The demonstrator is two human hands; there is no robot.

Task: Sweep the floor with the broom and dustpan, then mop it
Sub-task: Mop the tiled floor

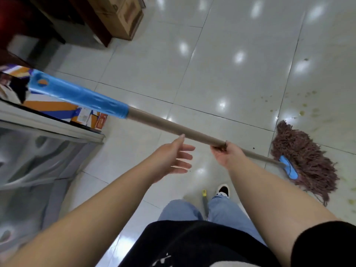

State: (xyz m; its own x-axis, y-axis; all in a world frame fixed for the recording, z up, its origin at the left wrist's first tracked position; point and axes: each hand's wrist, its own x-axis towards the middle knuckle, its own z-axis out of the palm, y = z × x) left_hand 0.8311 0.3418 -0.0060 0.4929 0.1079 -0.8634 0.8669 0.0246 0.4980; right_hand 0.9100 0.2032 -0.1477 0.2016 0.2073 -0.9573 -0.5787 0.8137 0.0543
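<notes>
A mop with a brown string head [306, 160] lies on the white tiled floor [221, 60] at the right. Its tan handle [169, 126] slants up to the left and ends in a blue plastic sleeve [77, 95]. My right hand [224, 153] grips the handle low down, a short way above the blue clamp [289, 167]. My left hand [173, 158] hovers just under the handle with fingers spread and straight, holding nothing. Yellowish stains [304, 110] mark the tiles beside the mop head. A thin pole with a yellow tip [204, 199] shows between my legs.
A glass-fronted counter [44, 157] stands at the left with colourful boxes [57, 106] behind it. Cardboard boxes [119, 14] and dark wooden furniture [92, 22] sit at the top left. My feet and jeans are at the bottom centre.
</notes>
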